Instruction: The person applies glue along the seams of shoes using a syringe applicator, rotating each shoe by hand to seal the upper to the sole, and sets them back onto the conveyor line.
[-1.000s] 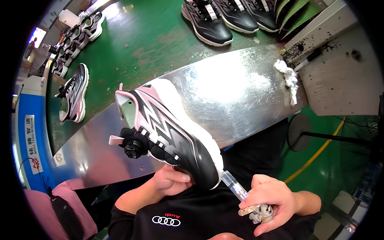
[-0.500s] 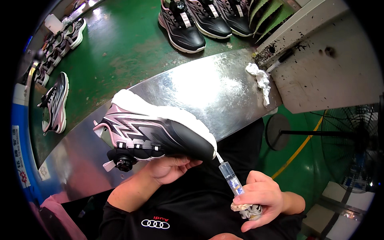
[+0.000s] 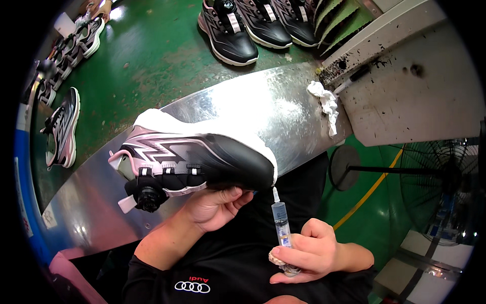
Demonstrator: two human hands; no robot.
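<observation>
A black and pink sneaker [image 3: 202,157] with a white sole lies tilted on its side above the metal ledge, its toe to the right. My left hand [image 3: 215,206] grips it from below near the forefoot, with some fingers hidden beneath the upper. In my right hand [image 3: 309,251] is a clear syringe [image 3: 281,223], held upright with its tip at the toe, where sole and upper meet. Something pale and crumpled wraps the syringe's lower end by my fingers.
Several matching sneakers [image 3: 230,38] stand at the back, and others [image 3: 63,129] line the left side of the green table [image 3: 147,55]. Crumpled white tissue [image 3: 325,104] lies on the metal ledge [image 3: 293,111] beside a pen-like brush [image 3: 352,78]. A fan [image 3: 445,175] stands at right.
The sneaker has turned slightly, its heel now farther left. My right hand has shifted left with the syringe, which stands more upright. A hand appears at the far upper left.
</observation>
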